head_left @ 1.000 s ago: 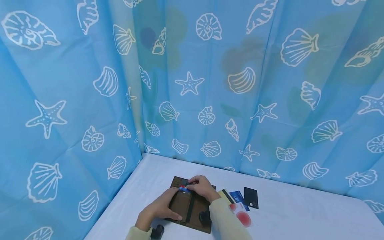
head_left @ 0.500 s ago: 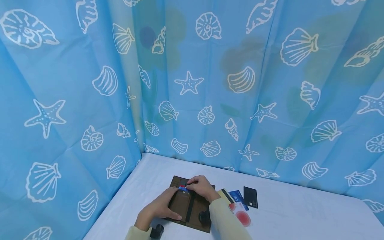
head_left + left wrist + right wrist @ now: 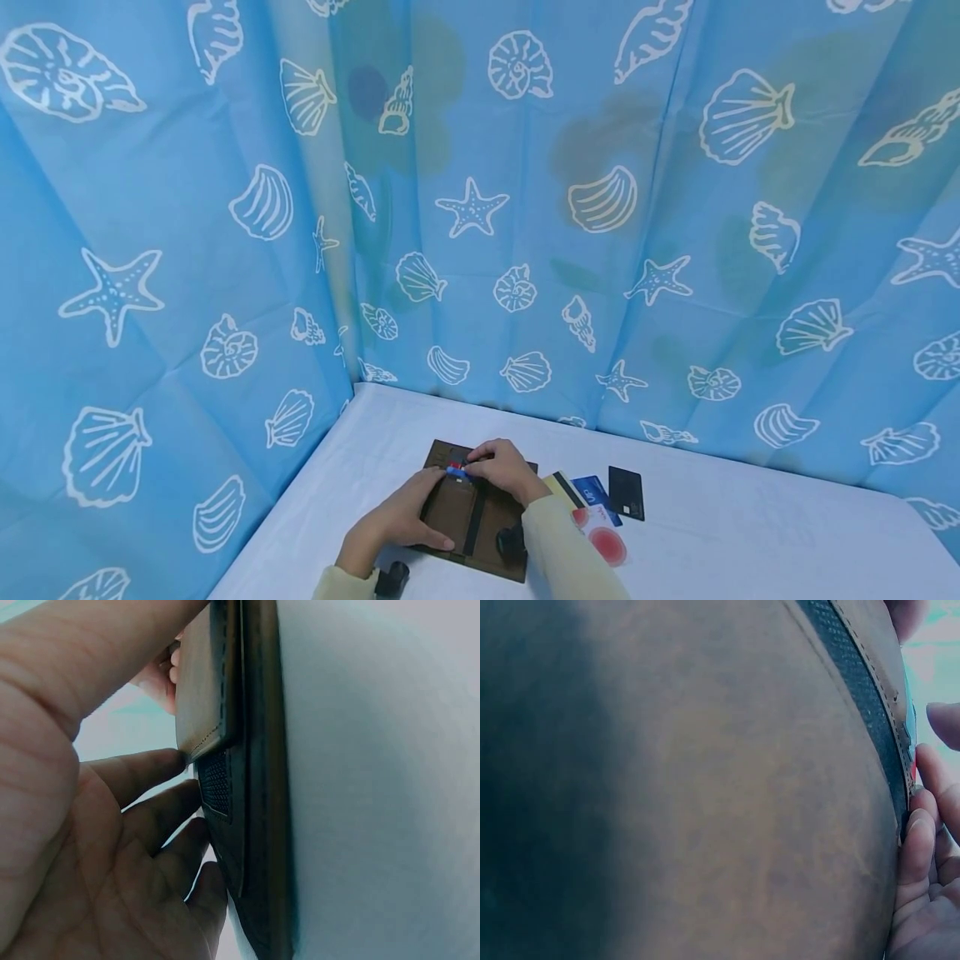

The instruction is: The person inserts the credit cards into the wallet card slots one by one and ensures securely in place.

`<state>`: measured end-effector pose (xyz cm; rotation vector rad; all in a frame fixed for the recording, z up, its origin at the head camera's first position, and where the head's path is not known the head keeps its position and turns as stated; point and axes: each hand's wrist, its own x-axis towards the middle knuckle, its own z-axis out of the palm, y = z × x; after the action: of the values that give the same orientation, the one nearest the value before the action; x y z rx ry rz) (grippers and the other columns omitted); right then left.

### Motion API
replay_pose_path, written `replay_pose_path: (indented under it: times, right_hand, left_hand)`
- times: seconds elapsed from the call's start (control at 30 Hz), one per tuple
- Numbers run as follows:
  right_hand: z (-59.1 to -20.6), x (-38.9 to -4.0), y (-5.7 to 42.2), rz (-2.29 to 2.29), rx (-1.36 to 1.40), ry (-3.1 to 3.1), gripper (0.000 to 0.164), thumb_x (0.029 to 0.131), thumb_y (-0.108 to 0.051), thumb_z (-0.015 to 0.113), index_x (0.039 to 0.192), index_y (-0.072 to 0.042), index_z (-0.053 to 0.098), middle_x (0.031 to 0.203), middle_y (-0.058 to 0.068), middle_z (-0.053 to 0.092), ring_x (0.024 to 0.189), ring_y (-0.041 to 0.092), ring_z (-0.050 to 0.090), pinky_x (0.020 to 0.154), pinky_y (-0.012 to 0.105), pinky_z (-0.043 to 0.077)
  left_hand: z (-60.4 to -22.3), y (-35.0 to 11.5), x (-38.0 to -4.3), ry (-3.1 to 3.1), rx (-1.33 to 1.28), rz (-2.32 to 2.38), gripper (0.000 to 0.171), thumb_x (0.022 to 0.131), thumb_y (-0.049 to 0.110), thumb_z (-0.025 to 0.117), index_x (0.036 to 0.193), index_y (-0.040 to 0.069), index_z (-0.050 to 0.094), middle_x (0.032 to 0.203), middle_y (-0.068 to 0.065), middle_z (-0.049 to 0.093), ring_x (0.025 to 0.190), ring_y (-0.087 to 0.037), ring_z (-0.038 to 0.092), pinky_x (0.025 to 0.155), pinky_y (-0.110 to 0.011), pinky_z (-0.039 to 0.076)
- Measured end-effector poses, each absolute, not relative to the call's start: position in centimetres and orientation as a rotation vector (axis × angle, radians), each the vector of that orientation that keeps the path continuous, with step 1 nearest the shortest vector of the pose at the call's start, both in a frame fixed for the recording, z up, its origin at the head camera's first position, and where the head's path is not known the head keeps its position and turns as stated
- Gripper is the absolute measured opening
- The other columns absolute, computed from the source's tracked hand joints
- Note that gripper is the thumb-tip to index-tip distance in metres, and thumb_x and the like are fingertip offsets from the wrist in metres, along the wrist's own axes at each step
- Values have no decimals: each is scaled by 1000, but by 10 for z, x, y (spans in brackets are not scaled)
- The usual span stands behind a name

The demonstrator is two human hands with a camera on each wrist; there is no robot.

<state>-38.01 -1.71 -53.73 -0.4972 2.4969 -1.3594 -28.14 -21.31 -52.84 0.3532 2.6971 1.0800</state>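
An open brown leather wallet [image 3: 452, 510] with a black elastic strip [image 3: 475, 525] lies on the white table. A small blue-and-red card [image 3: 457, 472] shows near its far edge, mostly covered. My left hand [image 3: 405, 510] spans the wallet's left part, its thumb stretched toward the near edge; in the left wrist view its fingers [image 3: 161, 806] touch the wallet's side with little bend. My right hand [image 3: 508, 469] bends over the wallet from the right, thumb and forefinger pinching at the card's right end. The wallet's stitched strip [image 3: 885, 735] crosses the right wrist view beside the curled fingers [image 3: 919, 847].
Right of the wallet lie a yellow card [image 3: 564, 490], a blue card [image 3: 592, 490], a white card with red circles [image 3: 606, 543] and a black card [image 3: 626, 492]. A blue shell-patterned curtain [image 3: 480, 275] rises behind and left of the table [image 3: 712, 533].
Both hands keep nearly the same pose at the card and the wallet. The head view has shifted very slightly; nothing else visibly moves.
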Motion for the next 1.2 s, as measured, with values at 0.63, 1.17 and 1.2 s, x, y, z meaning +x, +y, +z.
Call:
replay_pose_path:
  times: [0.63,1.17,1.2]
  right_hand:
    - [-532,-376,-19,-1355,-469,2497,18,90,-25,72,99,-10,71,98,5,63,88,21,56,84,44,54]
    - [-534,-378,-18,-1344,-481,2500,20,89,-27,72,100,-10,70,101,5,63,90,20,56,86,43,54]
    - [-534,-378,-18,-1341,-486,2505,20,89,-28,73,100,-10,71,101,5,63,90,20,56,85,43,54]
  left_hand:
    - [-528,-214,-280,2704,373,1088,105,70,36,90,150,0,32,154,-22,36,141,-39,35,114,-63,33]
    - [-527,-213,-280,2702,369,1079,104,70,35,91,149,2,33,153,-21,37,138,-38,38,113,-62,35]
    - [-527,-213,-281,2704,373,1080,104,70,35,90,149,2,33,153,-20,37,139,-38,38,113,-62,35]
